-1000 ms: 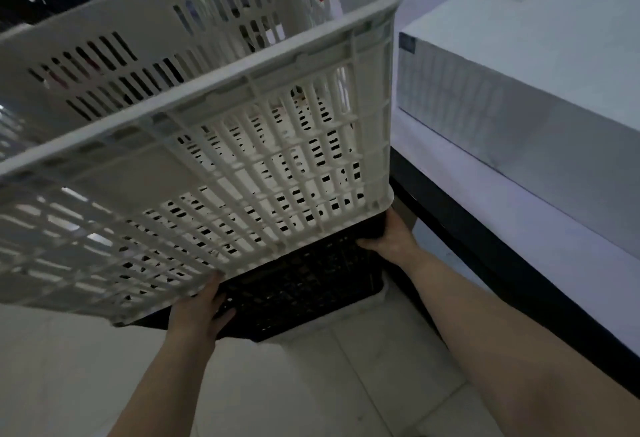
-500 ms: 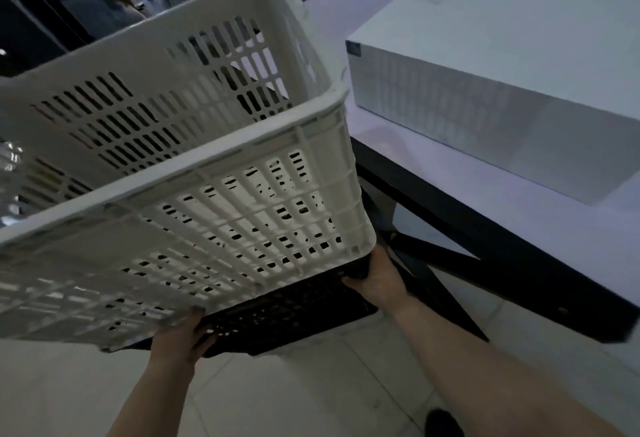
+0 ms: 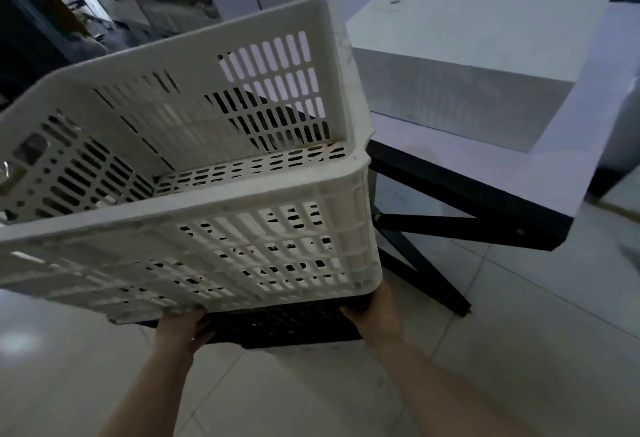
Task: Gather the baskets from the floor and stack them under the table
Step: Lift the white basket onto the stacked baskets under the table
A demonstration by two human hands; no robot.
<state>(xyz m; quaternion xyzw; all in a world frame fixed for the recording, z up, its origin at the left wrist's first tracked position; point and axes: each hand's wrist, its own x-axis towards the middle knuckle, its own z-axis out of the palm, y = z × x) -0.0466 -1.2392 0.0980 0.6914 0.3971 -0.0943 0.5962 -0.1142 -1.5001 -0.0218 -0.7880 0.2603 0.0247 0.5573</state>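
Since the earlier frames the white basket point(image 3: 194, 173) has tipped level enough for its open top and slotted floor to show, and the dark legs point(image 3: 426, 270) under the desk point(image 3: 502, 173) have come into sight to its right.

It is a big, pale plastic crate with slotted walls and a thick rolled rim, scuffed and a little grubby at the corners. It sits nested on a black basket point(image 3: 277, 324), of which only the lower near part shows beneath it. The pair is held off the tiled floor point(image 3: 519, 350), just left of the desk's near corner.

The left hand point(image 3: 181, 331) grips the stack's underside at the near left, fingers curled round the bottom edge of the black basket. The right hand point(image 3: 372, 312) does the same at the near right corner, its grip closed on that edge too.

The step in hand looks like the carry: two baskets gathered, not yet stowed. The next move probably calls for lowering the stack and sliding it under the desk top, steering between the slanted legs so the tall white wall clears the dark edge.

A long white box point(image 3: 467, 66) lies on the desk.
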